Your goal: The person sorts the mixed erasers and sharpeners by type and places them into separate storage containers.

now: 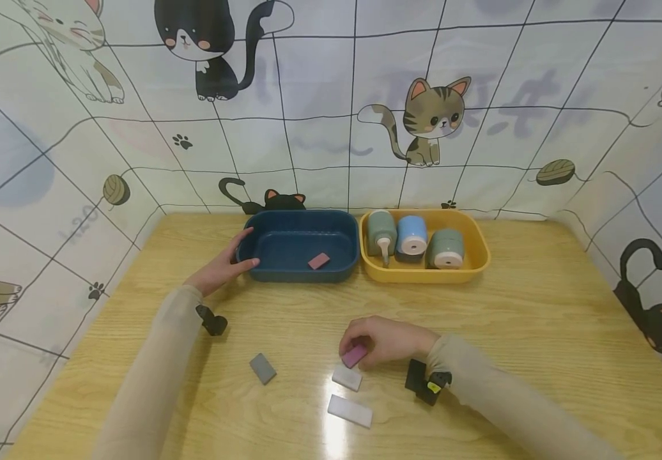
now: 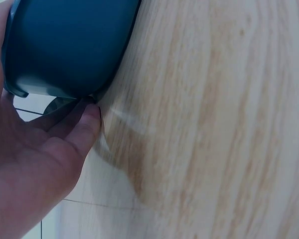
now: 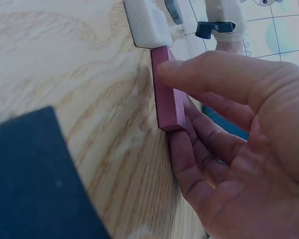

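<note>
Blue bin: pink block inside, seemingly done. Left hand, half-spread, grips its left end. Before it: right hand pinching purple block; grey block, two white blocks apparently left.

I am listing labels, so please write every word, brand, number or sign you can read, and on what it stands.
No text can be read.
Wall covering: faint letter-like marks, too blurred to read.
Yellow wrist-camera patch: too small to read.
Blue tray, yellow tray, containers, held purple block: no lettering visible.
</note>
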The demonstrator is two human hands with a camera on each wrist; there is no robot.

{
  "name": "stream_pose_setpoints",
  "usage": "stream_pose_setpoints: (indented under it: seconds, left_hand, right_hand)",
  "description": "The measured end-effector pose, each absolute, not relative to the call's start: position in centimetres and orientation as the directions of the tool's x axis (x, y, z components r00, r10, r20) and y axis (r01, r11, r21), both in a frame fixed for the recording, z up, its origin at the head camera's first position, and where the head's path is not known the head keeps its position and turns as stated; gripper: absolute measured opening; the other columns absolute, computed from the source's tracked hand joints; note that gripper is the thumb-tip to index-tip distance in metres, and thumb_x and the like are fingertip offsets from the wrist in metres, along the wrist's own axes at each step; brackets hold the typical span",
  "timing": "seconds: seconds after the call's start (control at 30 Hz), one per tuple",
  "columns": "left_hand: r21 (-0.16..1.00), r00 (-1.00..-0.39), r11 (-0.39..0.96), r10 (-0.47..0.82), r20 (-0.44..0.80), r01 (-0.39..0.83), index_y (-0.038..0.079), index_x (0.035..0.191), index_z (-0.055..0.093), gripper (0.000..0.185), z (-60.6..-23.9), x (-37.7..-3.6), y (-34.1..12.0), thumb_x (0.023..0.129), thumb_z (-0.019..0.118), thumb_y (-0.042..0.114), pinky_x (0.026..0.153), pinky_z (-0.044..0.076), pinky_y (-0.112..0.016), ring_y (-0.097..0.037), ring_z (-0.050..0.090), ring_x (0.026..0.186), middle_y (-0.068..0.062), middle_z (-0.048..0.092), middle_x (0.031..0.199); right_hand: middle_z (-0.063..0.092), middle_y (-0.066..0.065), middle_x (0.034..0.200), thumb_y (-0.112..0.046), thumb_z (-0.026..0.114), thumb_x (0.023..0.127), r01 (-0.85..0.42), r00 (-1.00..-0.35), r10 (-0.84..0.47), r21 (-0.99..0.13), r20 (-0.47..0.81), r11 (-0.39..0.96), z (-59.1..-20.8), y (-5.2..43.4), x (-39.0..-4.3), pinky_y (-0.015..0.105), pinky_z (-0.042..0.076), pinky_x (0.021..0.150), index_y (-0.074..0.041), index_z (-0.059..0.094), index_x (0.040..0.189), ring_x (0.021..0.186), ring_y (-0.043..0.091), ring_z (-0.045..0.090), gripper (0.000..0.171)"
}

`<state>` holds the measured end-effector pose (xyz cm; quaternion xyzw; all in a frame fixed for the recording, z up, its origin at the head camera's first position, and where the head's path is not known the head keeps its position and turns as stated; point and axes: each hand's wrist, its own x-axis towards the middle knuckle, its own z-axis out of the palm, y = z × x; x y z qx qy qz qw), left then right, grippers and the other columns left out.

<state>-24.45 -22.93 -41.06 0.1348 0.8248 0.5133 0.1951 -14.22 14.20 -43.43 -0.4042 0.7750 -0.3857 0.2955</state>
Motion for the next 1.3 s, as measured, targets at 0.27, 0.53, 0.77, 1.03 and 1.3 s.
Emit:
stream_pose_setpoints:
  seconds: [0.27,0.53,0.77,1.03,1.3]
  left_hand:
    - [0.900,-0.888,0.436,0.424,-0.178,0.028,0.020,0.157,0.006,0.081,-41.1,-24.3,-22.9,0.097,0.060,0.026,0.110,0.007,-0.060,-0.033,-0.007,0.144,-0.012,-0.007,0.160]
    - [0.895,-0.894,0.444,0.418,-0.162,0.045,0.031,0.156,0.006,0.081,-43.5,-25.7,-23.8,0.097,0.060,0.031,0.110,0.008,-0.061,-0.030,-0.008,0.145,-0.006,-0.008,0.160]
    - [0.902,-0.892,0.430,0.423,-0.160,0.042,0.037,0.155,0.006,0.080,-43.8,-25.9,-24.0,0.097,0.061,0.031,0.110,0.009,-0.060,-0.028,-0.008,0.145,-0.003,-0.008,0.160]
    - [0.891,-0.894,0.451,0.416,-0.168,0.043,0.037,0.155,0.006,0.079,-43.8,-25.8,-23.9,0.097,0.059,0.033,0.111,0.009,-0.060,-0.028,-0.007,0.145,-0.003,-0.008,0.161]
    - [0.888,-0.895,0.459,0.412,-0.168,0.045,0.037,0.155,0.006,0.078,-43.8,-25.8,-23.9,0.097,0.059,0.034,0.111,0.009,-0.060,-0.028,-0.007,0.145,-0.004,-0.008,0.161]
  right_hand:
    - [0.061,-0.006,0.102,0.003,0.073,0.078,-0.413,-0.506,-0.851,-0.828,-0.138,0.380,-43.5,14.1,-14.1,0.027,0.046,0.084,-0.013,0.070,0.105,0.092,0.012,0.054,0.032]
    - [0.060,-0.007,0.100,0.004,0.071,0.079,-0.434,-0.522,-0.842,-0.806,-0.138,0.401,-43.6,14.0,-14.1,0.027,0.045,0.084,-0.014,0.070,0.104,0.091,0.011,0.053,0.031]
    - [0.061,-0.007,0.099,0.005,0.069,0.079,-0.431,-0.524,-0.844,-0.818,-0.116,0.380,-43.4,14.0,-14.0,0.028,0.046,0.084,-0.014,0.072,0.105,0.091,0.012,0.054,0.031]
    - [0.063,-0.009,0.100,0.000,0.072,0.082,-0.375,-0.551,-0.821,-0.834,-0.150,0.405,-43.1,14.0,-14.1,0.029,0.045,0.087,-0.017,0.073,0.104,0.094,0.014,0.055,0.028]
    - [0.064,-0.007,0.102,0.001,0.071,0.083,-0.323,-0.565,-0.807,-0.854,-0.171,0.407,-42.9,14.1,-14.2,0.030,0.045,0.088,-0.017,0.073,0.105,0.096,0.014,0.055,0.028]
